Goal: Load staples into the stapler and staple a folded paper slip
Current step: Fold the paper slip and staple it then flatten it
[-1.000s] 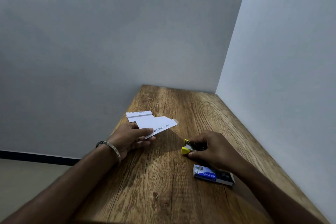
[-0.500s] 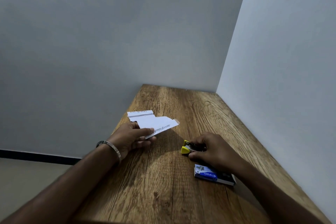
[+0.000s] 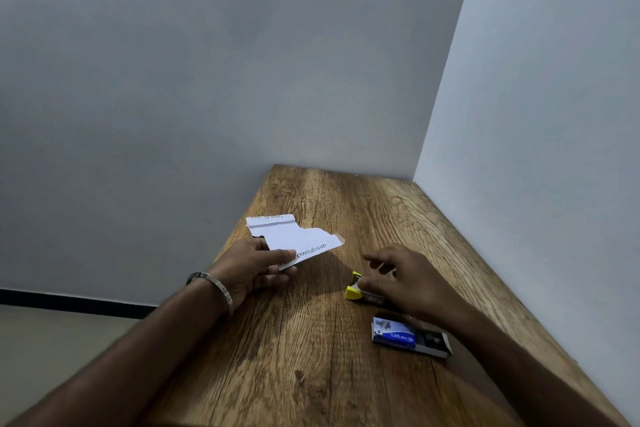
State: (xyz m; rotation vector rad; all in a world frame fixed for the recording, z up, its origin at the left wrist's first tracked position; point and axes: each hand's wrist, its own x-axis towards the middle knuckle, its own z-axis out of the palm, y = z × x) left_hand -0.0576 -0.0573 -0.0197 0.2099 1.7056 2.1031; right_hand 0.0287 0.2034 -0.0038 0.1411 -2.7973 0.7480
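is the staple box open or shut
Open: the staple box has its inner tray slid out to the right past the blue sleeve. It lies flat on the table. Whether staples remain inside, cannot tell.

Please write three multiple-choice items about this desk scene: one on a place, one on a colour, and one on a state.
1. Where does the staple box lie?
A. near the right forearm
B. under the paper
C. at the table's far edge

2. What colour is the stapler tip?
A. red
B. yellow
C. green

3. How is the paper slip held?
A. lying untouched
B. pinched in the left hand
C. under the right hand

Answers: 1 A, it sits beside that forearm; 2 B, the tip shows yellow; 3 B, thumb and fingers pinch its edge.
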